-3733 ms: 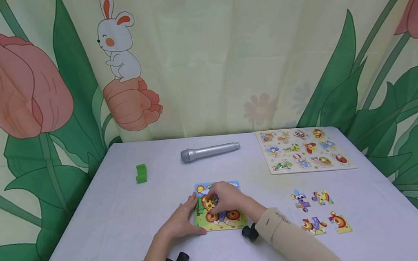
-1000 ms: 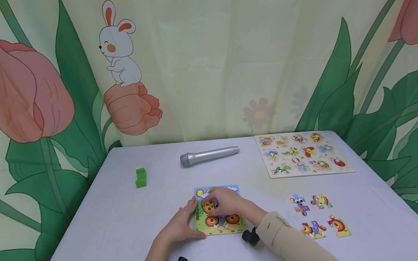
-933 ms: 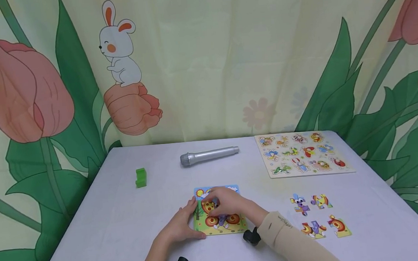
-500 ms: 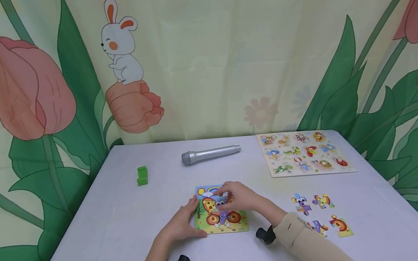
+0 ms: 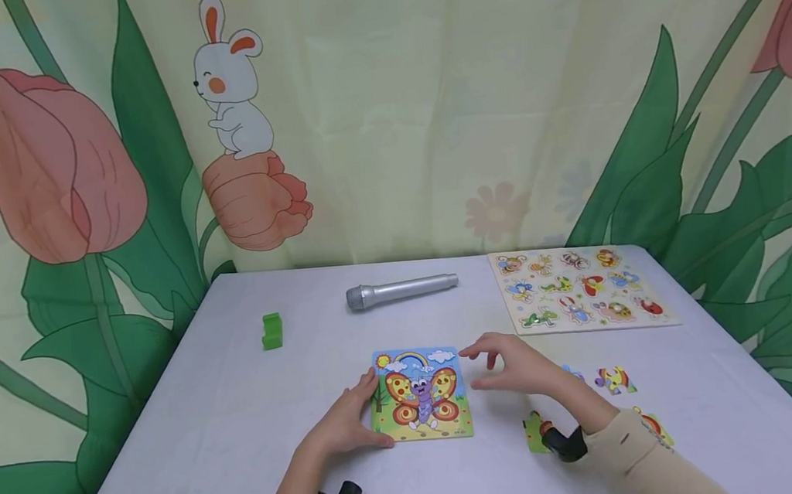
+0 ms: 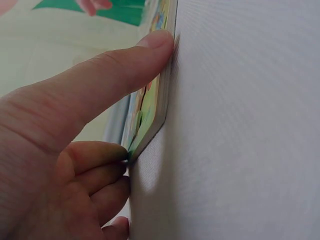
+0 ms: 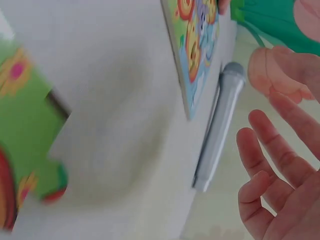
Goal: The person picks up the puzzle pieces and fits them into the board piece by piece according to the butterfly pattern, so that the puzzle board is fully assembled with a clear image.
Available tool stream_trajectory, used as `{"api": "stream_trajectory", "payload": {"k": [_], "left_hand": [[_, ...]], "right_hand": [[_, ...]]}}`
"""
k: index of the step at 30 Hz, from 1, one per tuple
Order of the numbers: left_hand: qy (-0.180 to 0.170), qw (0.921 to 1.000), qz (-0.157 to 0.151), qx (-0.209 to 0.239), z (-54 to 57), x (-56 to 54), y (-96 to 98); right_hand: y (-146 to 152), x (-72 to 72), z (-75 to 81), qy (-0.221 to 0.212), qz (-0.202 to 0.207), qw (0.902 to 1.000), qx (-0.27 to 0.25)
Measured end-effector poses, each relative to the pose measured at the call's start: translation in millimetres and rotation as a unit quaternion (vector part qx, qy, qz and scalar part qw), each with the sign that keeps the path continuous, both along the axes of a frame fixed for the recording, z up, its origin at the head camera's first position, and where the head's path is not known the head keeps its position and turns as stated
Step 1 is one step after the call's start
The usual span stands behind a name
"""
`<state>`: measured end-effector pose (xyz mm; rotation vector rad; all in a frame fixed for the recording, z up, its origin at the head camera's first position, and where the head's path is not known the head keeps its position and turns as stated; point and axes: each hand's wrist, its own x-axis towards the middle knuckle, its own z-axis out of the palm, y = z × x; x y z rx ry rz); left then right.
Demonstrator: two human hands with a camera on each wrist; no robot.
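A small square butterfly jigsaw puzzle [image 5: 422, 429] lies flat near the front middle of the table. My left hand [image 5: 345, 421] holds its near left corner, the thumb along the near edge and the fingers at the left side. The left wrist view shows that thumb [image 6: 125, 67] against the board's edge. To the right of the puzzle, my right hand [image 5: 513, 366] is held empty, its thumb and forefinger spread apart. Loose jigsaw pieces [image 5: 616, 379] lie to the right, some partly covered by the right forearm; a green one [image 7: 30, 125] shows large in the right wrist view.
Behind the puzzle lies a silver toy microphone [image 5: 402, 291]. A green block [image 5: 272, 331] stands at the left. An insect puzzle board [image 5: 584, 290] occupies the back right. Behind the table hangs a curtain [image 5: 386, 124] printed with tulips and a rabbit.
The right hand has lifted off the puzzle and moved right, fingers spreading, so the whole butterfly shows and a green piece by the wrist comes into sight. The left hand has stayed at the corner.
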<state>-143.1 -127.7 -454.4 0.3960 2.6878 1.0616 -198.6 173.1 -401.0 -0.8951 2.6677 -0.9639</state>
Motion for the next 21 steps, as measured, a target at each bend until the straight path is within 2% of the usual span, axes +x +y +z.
{"api": "stream_trajectory", "payload": {"k": [7, 16, 21], "left_hand": [[-0.004, 1.0, 0.001, -0.003, 0.0, -0.9, 0.2], [0.0, 1.0, 0.001, -0.003, -0.8, -1.0, -0.1], [-0.001, 1.0, 0.003, -0.002, -0.9, -0.8, 0.9]], "right_hand": [[37, 5.8, 1.8, 0.004, -0.036, 0.9993, -0.004], [81, 11.8, 1.4, 0.041, -0.066, 0.9969, -0.014], [102, 11.8, -0.3, 0.031, -0.092, 0.9953, -0.003]]}}
